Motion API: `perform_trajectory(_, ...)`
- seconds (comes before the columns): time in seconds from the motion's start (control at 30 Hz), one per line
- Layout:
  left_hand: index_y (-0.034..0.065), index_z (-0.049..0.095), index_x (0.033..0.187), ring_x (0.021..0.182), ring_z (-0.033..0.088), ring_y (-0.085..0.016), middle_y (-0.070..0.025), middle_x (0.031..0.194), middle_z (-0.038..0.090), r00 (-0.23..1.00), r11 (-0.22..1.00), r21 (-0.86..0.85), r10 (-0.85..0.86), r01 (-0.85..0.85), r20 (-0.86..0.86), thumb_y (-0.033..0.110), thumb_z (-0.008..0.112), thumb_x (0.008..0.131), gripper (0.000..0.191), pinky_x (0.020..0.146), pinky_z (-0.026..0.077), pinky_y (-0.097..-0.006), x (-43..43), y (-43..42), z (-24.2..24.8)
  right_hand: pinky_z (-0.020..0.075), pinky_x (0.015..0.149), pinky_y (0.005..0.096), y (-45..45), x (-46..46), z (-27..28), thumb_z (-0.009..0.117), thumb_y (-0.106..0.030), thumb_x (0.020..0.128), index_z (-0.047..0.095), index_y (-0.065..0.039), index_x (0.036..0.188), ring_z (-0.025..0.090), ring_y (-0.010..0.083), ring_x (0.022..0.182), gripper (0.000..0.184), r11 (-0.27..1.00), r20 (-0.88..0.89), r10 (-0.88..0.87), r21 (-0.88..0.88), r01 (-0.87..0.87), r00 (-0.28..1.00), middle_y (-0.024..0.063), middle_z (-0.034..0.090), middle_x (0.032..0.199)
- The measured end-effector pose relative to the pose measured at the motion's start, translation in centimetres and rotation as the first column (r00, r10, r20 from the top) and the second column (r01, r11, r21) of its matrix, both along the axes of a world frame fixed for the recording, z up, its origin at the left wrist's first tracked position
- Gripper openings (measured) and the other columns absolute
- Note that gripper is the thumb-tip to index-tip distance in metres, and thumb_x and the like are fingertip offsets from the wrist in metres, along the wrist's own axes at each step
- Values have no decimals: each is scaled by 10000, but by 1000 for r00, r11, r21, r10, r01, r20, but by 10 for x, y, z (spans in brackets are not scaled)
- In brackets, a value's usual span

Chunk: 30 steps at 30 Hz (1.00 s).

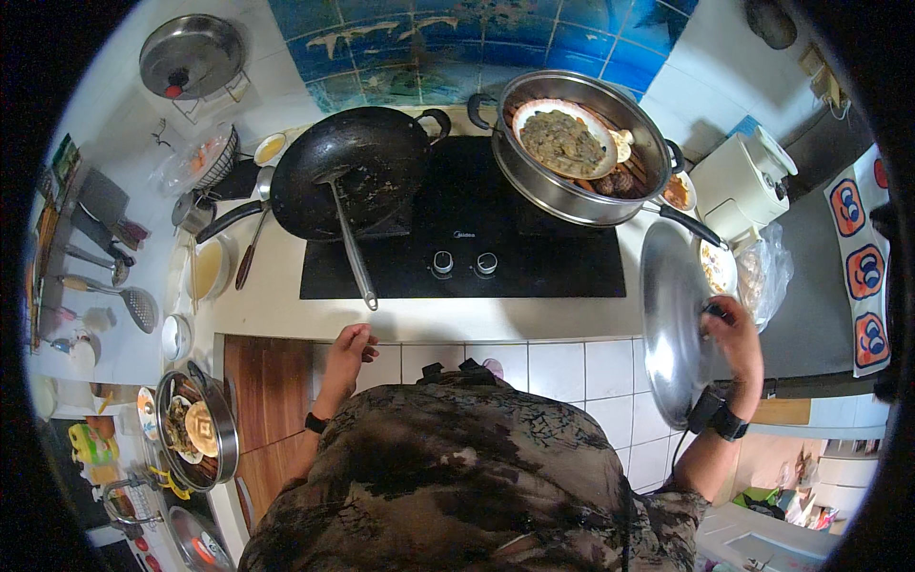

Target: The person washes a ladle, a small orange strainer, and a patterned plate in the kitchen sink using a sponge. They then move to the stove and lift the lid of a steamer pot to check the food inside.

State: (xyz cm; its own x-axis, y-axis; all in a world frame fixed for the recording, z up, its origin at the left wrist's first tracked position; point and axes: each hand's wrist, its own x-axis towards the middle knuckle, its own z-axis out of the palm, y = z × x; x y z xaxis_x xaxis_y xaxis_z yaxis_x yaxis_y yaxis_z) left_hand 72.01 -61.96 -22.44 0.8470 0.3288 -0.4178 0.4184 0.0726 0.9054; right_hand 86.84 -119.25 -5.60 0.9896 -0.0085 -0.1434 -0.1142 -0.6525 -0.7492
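My right hand (pixel 730 334) grips the black knob of a large metal lid (pixel 668 307), which is held on edge at the counter's right front. The lid is off a stainless steel steamer pot (pixel 572 193) on the right burner. Inside the steamer, a plate (pixel 529 118) of cooked greyish-green food (pixel 561 143) rests on the rack, with a pale piece of food (pixel 622 145) beside it. My left hand (pixel 350 352) is just before the counter edge, empty, its fingers loosely bent. Nearest to it is the handle of a metal spatula (pixel 350 239) lying in a black wok (pixel 314 164).
A black gas hob (pixel 465 279) with two knobs is set in the pale counter (pixel 500 316). Bowls, a ladle (pixel 254 247) and a basket (pixel 220 157) stand left. A second steamer tier (pixel 232 443) sits near the sink. A white appliance (pixel 740 182) and plastic bag (pixel 768 275) are right.
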Motion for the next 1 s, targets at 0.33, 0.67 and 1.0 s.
perform_trajectory(0.33,58,547,1072,688,576,-125,-63,893,613,984,984,-45,173,-171,40,288,517,926,274,631,450,-250,-30,0,-10,486,709,357,142,202,57,688,-289,750,633,-12,1010,648,291,816,384,902,360,313,-402,-157,879,174,664,904)
perform_trajectory(0.67,49,538,1080,694,581,-133,-77,899,615,865,866,-10,499,-500,-51,282,513,927,280,618,448,-254,-81,-18,-16,488,696,368,208,338,1,708,-348,695,659,-36,964,646,300,793,414,748,315,479,-635,-193,819,176,665,875)
perform_trajectory(1.0,45,537,1065,677,570,-143,-73,886,608,881,881,39,472,-471,-17,282,540,912,281,592,456,-259,-80,-21,-9,476,784,385,279,231,72,689,-266,754,631,-28,999,612,331,878,346,784,606,621,-491,-381,497,190,640,940)
